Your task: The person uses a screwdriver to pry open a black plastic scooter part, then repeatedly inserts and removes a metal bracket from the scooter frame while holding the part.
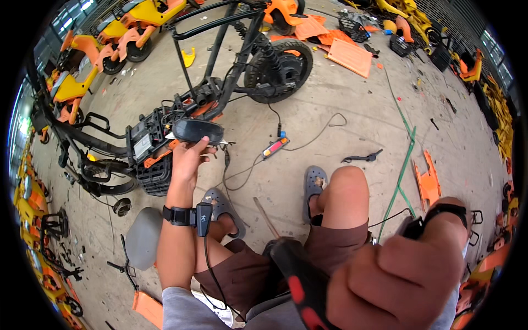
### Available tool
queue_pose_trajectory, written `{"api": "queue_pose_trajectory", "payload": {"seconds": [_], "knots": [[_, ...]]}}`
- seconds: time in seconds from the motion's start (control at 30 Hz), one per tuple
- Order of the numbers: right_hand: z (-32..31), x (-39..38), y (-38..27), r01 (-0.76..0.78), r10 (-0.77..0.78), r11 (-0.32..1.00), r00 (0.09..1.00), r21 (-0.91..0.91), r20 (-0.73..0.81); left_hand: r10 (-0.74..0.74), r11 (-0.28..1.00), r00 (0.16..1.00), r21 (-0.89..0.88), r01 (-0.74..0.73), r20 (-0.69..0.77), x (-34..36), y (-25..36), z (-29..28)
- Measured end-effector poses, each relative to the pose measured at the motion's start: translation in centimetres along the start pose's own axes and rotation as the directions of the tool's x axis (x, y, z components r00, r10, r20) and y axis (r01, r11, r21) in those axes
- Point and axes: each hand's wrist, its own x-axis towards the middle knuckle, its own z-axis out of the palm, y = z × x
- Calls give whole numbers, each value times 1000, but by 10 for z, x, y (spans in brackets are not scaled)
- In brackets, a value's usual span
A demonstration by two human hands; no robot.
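My left hand (190, 157) grips a dark oval part (197, 130) at the side of a stripped black scooter frame (215, 60), beside its cables and an orange piece (159, 157). My right hand (393, 269), large at the lower right, is closed round the black and red handle of a screwdriver (297, 275), whose metal shaft points up and left over my legs. A power strip (275, 147) lies on the floor just right of the scooter, with cords running from it.
Yellow and orange scooters (82, 82) line the left and top. Orange panels (349, 56), black baskets (355, 27) and scattered parts lie on the concrete floor (357, 121). An orange piece (426, 181) and green strap (407, 154) are at right; a grey seat (142, 236) lies by my left leg.
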Motion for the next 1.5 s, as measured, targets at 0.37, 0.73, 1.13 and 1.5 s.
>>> {"api": "queue_pose_trajectory", "payload": {"seconds": [0.37, 0.73, 1.13, 1.5], "knots": [[17, -22, -17, -141, 144, 989, 983, 31, -112, 27, 999, 1000, 40, -28, 9, -2, 4, 16], [64, -97, -18, -351, 329, 936, 896, 23, 297, 47, 999, 999, 5, -47, 25, 2, 6, 29], [166, -100, 55, -726, 526, 688, 505, 7, 684, 155, 987, 987, -43, -153, 47, 14, -15, 28], [228, -86, 66, -658, 472, 748, 616, 82, 631, 157, 975, 982, 140, -170, 102, 19, -32, 51]]}}
